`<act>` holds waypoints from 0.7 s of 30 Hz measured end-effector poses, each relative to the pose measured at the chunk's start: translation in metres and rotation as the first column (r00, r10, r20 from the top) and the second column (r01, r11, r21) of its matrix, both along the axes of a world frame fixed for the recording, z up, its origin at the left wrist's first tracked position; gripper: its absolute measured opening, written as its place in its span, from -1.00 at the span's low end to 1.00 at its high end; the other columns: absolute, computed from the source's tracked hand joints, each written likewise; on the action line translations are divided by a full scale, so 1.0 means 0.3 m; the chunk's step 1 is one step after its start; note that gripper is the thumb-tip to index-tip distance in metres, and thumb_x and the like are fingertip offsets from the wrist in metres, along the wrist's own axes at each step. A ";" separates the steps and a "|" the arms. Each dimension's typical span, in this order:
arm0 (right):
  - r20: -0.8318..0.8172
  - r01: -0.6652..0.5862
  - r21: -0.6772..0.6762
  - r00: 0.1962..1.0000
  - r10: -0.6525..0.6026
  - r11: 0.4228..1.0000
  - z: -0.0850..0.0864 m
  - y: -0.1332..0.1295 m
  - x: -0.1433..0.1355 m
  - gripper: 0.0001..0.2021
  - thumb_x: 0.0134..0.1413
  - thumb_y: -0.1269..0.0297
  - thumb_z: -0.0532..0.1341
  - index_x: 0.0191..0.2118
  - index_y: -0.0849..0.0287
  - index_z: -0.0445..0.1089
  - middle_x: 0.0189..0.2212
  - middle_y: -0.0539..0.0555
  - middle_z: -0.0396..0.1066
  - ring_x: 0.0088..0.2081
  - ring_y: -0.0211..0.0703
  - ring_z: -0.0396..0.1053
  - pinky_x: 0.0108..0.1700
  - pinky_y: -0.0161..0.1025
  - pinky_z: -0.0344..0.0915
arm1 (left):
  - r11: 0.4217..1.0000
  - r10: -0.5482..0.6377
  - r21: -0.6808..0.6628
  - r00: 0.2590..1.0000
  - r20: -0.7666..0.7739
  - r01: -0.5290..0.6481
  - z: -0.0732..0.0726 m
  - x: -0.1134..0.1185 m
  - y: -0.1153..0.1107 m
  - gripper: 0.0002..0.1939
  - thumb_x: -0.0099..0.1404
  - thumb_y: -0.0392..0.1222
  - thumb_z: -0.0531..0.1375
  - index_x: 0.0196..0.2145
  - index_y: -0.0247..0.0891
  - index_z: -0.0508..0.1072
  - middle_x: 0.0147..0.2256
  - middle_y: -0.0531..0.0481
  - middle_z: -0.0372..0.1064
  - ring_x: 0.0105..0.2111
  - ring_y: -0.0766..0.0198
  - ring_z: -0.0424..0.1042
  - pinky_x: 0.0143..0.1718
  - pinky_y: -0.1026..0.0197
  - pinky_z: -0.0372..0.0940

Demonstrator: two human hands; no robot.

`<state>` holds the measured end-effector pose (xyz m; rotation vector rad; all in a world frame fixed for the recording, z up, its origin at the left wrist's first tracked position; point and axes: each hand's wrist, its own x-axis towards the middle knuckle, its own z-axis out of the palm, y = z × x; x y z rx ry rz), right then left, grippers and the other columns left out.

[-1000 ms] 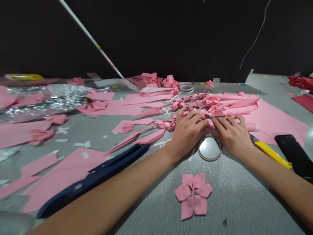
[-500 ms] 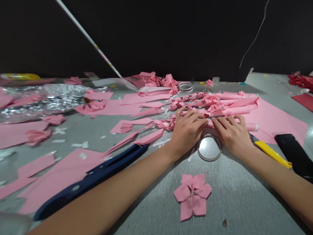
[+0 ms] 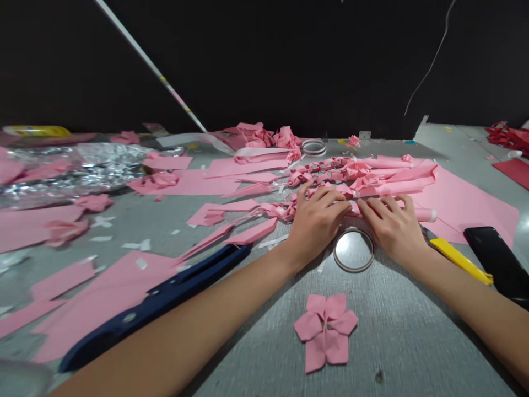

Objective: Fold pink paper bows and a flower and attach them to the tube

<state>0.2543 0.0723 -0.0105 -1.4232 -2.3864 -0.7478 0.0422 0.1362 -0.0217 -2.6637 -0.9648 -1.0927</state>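
Observation:
A rolled pink paper stick (image 3: 424, 214) lies across the middle of the table, its twisted, leafy part running out to the left. My left hand (image 3: 318, 218) is closed on it near the twisted part. Just to the right, my right hand (image 3: 390, 223) has its fingers curled over the smooth part of the same stick. The fingertips of both hands are partly hidden. A tape ring (image 3: 354, 250) lies flat between my wrists. Closer to me rests a folded pink paper flower (image 3: 326, 332).
A dark blue cutter-like tool (image 3: 157, 303) lies beside my left forearm. To the right are a yellow utility knife (image 3: 460, 260) and a black phone (image 3: 498, 262). Crumpled silver foil (image 3: 82, 168) and pink paper scraps (image 3: 107, 298) cover the left side. A black panel (image 3: 264, 66) stands behind.

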 end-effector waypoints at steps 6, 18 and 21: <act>0.000 -0.001 0.011 1.000 0.001 1.000 -0.001 0.000 0.001 -0.67 0.49 0.42 0.15 0.26 0.26 0.43 0.06 0.21 0.64 -0.06 0.12 0.43 0.08 0.08 0.07 | 1.000 -0.016 0.022 1.000 0.010 0.016 0.004 0.000 -0.004 -0.81 0.56 -0.26 0.19 -0.15 -0.14 0.62 -0.16 -0.01 0.61 -0.06 0.07 0.53 0.42 -0.26 0.00; 0.006 -0.003 0.021 1.000 0.002 1.000 0.003 0.002 -0.002 -0.68 0.49 0.43 0.16 0.24 0.27 0.45 0.03 0.21 0.65 -0.06 0.12 0.43 0.09 0.06 0.06 | 0.996 0.005 0.091 0.999 -0.043 -0.002 0.004 0.005 -0.010 -0.79 0.56 -0.31 0.18 -0.17 -0.16 0.61 -0.17 -0.02 0.63 -0.04 0.06 0.53 0.41 -0.24 0.03; 0.004 -0.001 0.018 1.000 0.001 1.000 0.003 0.001 -0.003 -0.68 0.48 0.43 0.16 0.24 0.25 0.45 0.02 0.20 0.65 -0.06 0.11 0.43 0.10 0.05 0.06 | 0.997 -0.009 0.078 1.000 -0.028 0.011 0.003 0.005 -0.008 -0.81 0.54 -0.34 0.19 -0.17 -0.18 0.61 -0.18 -0.02 0.63 -0.05 0.05 0.53 0.40 -0.24 0.04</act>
